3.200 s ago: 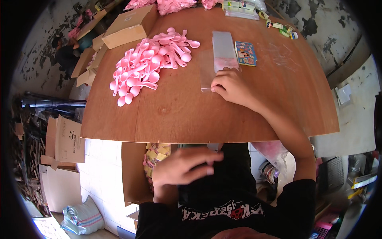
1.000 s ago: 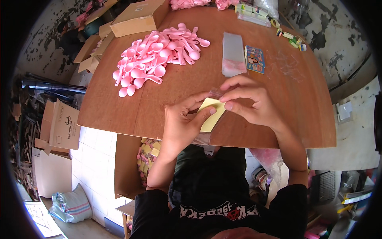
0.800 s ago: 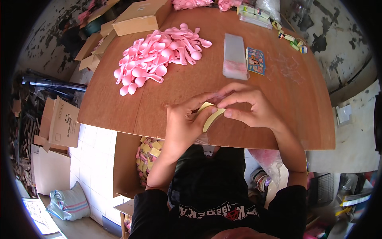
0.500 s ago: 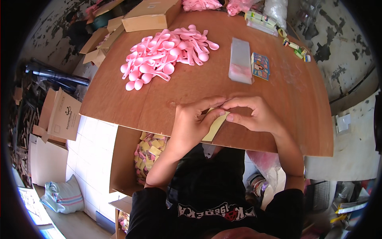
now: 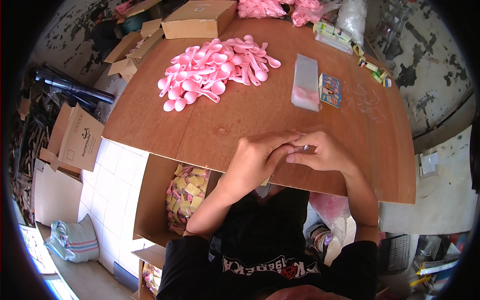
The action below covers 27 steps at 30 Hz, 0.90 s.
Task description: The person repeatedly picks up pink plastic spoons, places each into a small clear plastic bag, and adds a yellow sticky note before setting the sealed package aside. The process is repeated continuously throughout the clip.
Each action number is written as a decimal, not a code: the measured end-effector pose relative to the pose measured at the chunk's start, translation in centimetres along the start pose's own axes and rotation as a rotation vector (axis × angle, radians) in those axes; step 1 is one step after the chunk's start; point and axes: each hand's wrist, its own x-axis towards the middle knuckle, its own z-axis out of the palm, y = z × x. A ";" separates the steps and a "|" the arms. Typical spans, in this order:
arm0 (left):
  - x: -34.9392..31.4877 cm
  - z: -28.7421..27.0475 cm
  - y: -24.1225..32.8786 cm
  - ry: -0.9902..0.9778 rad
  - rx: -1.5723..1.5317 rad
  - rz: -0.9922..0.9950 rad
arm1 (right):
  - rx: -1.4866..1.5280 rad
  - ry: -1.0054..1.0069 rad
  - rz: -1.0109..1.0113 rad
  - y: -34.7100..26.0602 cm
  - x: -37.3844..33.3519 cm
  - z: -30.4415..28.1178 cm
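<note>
Both hands meet over the table's near edge, fingertips pinched together on a small clear plastic packet that glints between them. My left hand [image 5: 264, 156] is closed on the packet and covers most of it. Opposite it, my right hand [image 5: 322, 151] has thumb and forefinger closed at the same spot. A bit of the packet's yellow card [image 5: 265, 181] shows below my left hand; the rest is hidden. Farther off lie a heap of pink spoons [image 5: 210, 70], a stack of clear plastic sleeves [image 5: 305, 82] and, beside it, a stack of small blue printed cards [image 5: 330, 90].
A brown wooden table [image 5: 240, 117] spans the view. Under its left edge stands a carton [image 5: 152, 200] holding yellow-and-pink packets [image 5: 187, 192]. A closed cardboard box [image 5: 198, 20] sits on the far edge, near pink bagged goods [image 5: 262, 7]. Tape rolls [image 5: 382, 79] lie far right.
My hands have shifted slightly right, and my left hand has turned over the packet. The yellow card, plainly seen before, is now mostly covered. The view has tilted a little.
</note>
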 end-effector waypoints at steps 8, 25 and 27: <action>0.5 -0.2 0.4 -0.019 -0.033 0.080 | -0.123 0.228 -0.142 1.0 0.0 1.1; -2.2 -3.1 -2.5 0.253 -0.147 -0.259 | -0.070 0.329 -0.055 4.9 10.1 -1.6; -2.7 -3.6 -3.4 0.228 -0.243 -0.354 | -0.407 0.347 -0.086 6.1 12.3 -0.3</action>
